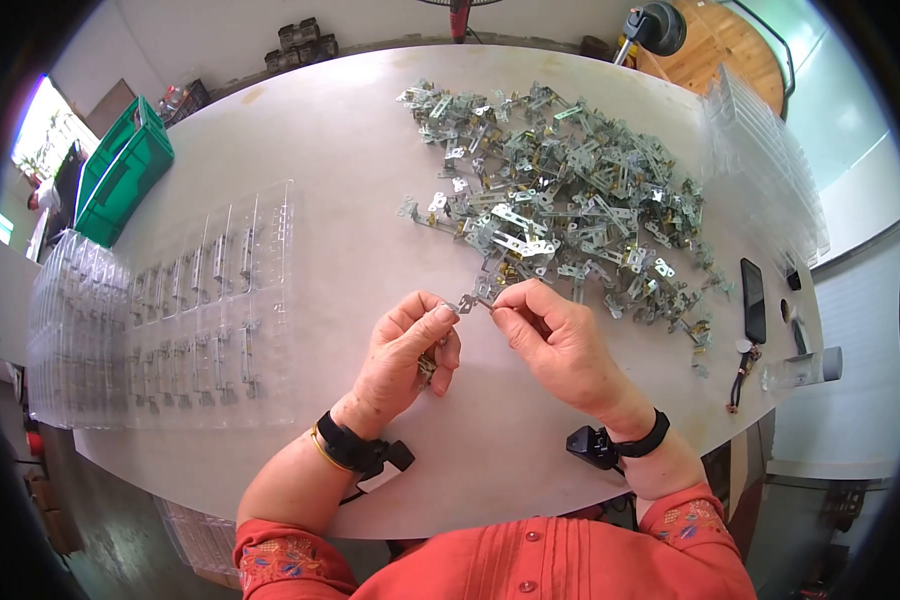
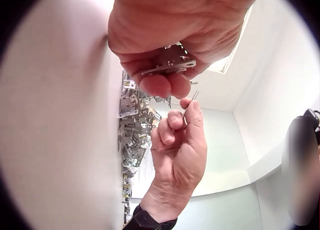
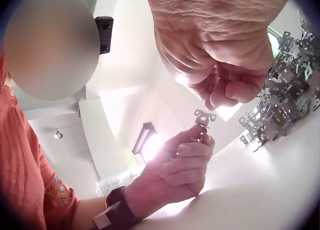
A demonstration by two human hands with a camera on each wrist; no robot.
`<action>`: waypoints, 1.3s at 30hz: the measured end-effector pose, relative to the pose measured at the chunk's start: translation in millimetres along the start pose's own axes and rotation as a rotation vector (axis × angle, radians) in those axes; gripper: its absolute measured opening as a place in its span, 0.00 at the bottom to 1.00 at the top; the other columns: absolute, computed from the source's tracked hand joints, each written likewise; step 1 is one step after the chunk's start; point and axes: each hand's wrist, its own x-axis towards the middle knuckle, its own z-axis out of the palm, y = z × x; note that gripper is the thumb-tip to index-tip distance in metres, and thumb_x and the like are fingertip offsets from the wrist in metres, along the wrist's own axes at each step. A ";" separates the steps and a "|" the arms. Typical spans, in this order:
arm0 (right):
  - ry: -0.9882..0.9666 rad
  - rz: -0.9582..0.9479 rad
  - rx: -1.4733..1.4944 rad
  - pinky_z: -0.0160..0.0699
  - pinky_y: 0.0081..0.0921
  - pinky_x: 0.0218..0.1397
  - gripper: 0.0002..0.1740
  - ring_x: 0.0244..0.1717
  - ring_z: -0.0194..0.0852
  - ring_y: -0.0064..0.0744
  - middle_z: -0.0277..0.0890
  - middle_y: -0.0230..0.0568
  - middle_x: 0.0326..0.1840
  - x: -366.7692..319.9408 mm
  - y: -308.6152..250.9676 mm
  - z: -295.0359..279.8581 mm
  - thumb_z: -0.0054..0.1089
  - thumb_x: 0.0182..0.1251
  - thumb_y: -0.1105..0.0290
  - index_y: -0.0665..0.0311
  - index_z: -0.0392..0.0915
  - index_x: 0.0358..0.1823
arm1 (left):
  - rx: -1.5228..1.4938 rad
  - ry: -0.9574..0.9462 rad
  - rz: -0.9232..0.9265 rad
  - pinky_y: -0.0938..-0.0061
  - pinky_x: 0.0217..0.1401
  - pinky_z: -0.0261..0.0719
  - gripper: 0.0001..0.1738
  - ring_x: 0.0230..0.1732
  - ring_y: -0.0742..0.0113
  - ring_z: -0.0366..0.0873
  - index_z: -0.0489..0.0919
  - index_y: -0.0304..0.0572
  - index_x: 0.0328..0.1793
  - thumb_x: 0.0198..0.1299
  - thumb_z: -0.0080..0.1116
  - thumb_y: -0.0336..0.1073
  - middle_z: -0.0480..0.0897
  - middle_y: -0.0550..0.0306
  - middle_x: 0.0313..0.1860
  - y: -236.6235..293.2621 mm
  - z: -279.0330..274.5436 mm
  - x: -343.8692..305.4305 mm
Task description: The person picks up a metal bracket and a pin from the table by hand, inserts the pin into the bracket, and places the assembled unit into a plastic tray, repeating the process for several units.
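Note:
In the head view the left hand (image 1: 402, 350) pinches a small metal bracket (image 1: 466, 303) between thumb and forefinger, with more metal parts (image 1: 427, 368) held under its curled fingers. Facing it, the right hand (image 1: 550, 335) pinches a thin metal piece whose tip meets or nearly meets the bracket. The left wrist view shows that thin piece (image 2: 191, 106) between the right fingertips, and a flat metal part (image 2: 172, 66) in the left palm. Seen from the right wrist, the bracket's notched end (image 3: 204, 118) stands up from the left fingertips. A pile of metal brackets (image 1: 570, 190) lies beyond the hands.
Clear plastic trays (image 1: 270, 300) with rows of metal parts lie at the left, beside stacked trays (image 1: 65, 330) and a green crate (image 1: 125, 175). At the right are more stacked trays (image 1: 765, 160), a phone (image 1: 753, 300) and a clear bottle (image 1: 800, 370).

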 end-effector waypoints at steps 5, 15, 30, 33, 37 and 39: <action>-0.007 0.004 -0.073 0.67 0.23 0.29 0.03 0.25 0.65 0.18 0.73 0.31 0.24 0.4 0.3 0.9 0.62 0.75 0.73 0.63 0.79 0.45 | 0.023 -0.006 0.016 0.78 0.17 0.69 0.09 0.14 0.70 0.71 0.76 0.44 0.47 0.78 0.55 0.41 0.79 0.55 0.22 -1.1 0.4 0.1; -0.002 -0.027 -0.148 0.70 0.27 0.29 0.03 0.24 0.69 0.26 0.75 0.38 0.24 -0.9 -2.1 -0.6 0.62 0.75 0.73 0.64 0.78 0.44 | 0.100 -0.031 0.083 0.79 0.18 0.69 0.09 0.16 0.71 0.72 0.73 0.43 0.48 0.78 0.55 0.40 0.80 0.55 0.24 -3.0 -0.2 -1.1; -0.221 0.241 0.055 0.73 0.27 0.32 0.11 0.30 0.74 0.23 0.76 0.35 0.32 -0.1 -4.9 -7.7 0.45 0.85 0.68 0.64 0.73 0.57 | 0.376 -0.099 0.054 0.81 0.23 0.70 0.10 0.21 0.76 0.74 0.72 0.40 0.47 0.76 0.59 0.37 0.81 0.58 0.26 0.6 3.2 -6.7; -0.279 0.342 0.156 0.74 0.22 0.31 0.12 0.29 0.71 0.19 0.73 0.30 0.31 -0.1 -7.2 -11.7 0.42 0.85 0.68 0.62 0.73 0.59 | 0.398 -0.111 0.060 0.82 0.23 0.69 0.10 0.21 0.77 0.74 0.73 0.40 0.47 0.75 0.60 0.37 0.81 0.59 0.26 -1.2 5.8 -8.0; -0.344 0.398 0.330 0.75 0.20 0.31 0.11 0.29 0.71 0.18 0.73 0.28 0.32 2.8 -0.7 -16.3 0.44 0.85 0.66 0.61 0.75 0.55 | 0.435 -0.137 0.055 0.83 0.23 0.68 0.10 0.22 0.79 0.74 0.73 0.39 0.47 0.76 0.60 0.37 0.81 0.60 0.26 0.4 3.9 -7.7; -0.369 0.408 0.343 0.76 0.21 0.31 0.11 0.29 0.71 0.18 0.73 0.29 0.32 3.1 -1.0 -14.9 0.45 0.84 0.65 0.62 0.76 0.53 | 0.457 -0.172 0.032 0.84 0.24 0.69 0.11 0.23 0.80 0.74 0.73 0.39 0.47 0.75 0.60 0.38 0.81 0.61 0.27 0.1 5.9 -9.0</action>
